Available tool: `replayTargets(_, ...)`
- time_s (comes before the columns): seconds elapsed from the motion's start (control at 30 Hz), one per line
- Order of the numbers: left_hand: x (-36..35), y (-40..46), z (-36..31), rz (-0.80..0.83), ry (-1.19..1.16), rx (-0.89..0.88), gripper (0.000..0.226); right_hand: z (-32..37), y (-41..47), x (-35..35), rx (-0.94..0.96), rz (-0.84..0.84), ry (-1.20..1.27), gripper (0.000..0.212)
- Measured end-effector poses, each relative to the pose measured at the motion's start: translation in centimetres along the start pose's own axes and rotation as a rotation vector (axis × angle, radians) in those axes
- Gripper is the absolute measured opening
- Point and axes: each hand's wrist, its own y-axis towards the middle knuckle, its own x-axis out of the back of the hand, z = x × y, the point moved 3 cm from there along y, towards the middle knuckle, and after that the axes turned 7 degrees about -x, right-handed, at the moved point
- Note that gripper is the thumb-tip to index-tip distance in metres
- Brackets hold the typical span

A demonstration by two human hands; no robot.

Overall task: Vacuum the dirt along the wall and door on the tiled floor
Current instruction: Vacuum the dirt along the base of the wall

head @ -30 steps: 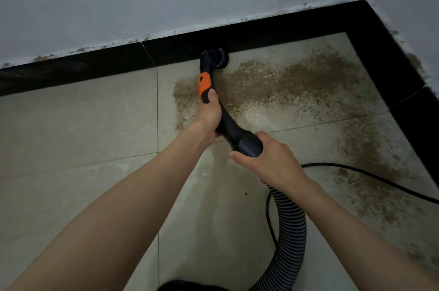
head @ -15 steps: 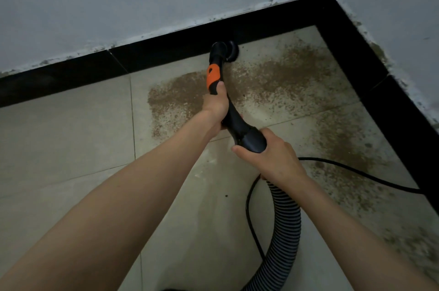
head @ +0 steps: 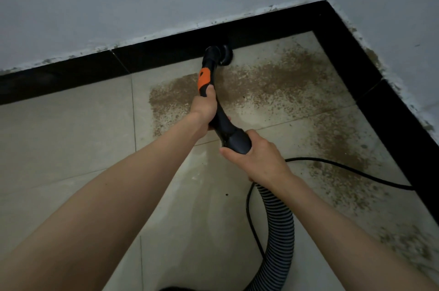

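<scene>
Head view: barely begun. Brown dirt (head: pixel 273 84) spread thick along black skirting (head: pixel 166 55), from 12 toward 3 o'clock, more trailing to 5 o'clock beside right wall (head: pixel 403 5). Floor (head: pixel 59 136) at 9 o'clock looking clean. Left hand (head: pixel 205 110) gripping wand (head: pixel 213 91) below orange band. Right hand (head: pixel 256 157) clasping hose cuff (head: pixel 235 141). Brush head (head: pixel 222 54) at 12 o'clock from both hands, touching skirting, at dirt's far edge.

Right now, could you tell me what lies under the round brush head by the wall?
The brush head rests on pale tile against the black skirting; brown dirt spreads beside it. Whatever is directly underneath is covered.
</scene>
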Motion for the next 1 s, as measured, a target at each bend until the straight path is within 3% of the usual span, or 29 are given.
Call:
replayTargets(0.53, 16.0, -2.1, 3.4, -0.307, -0.084, 0.074, 0.055, 9.3, -1.8, -8.8, 0.26, 0.237, -0.253, 0.051)
replayTargets(1.0, 16.7, -4.1, 5.6, -0.262, -0.107, 0.082, 0.054, 7.7, -4.6, -9.1, 0.248, 0.252, -0.192, 0.051)
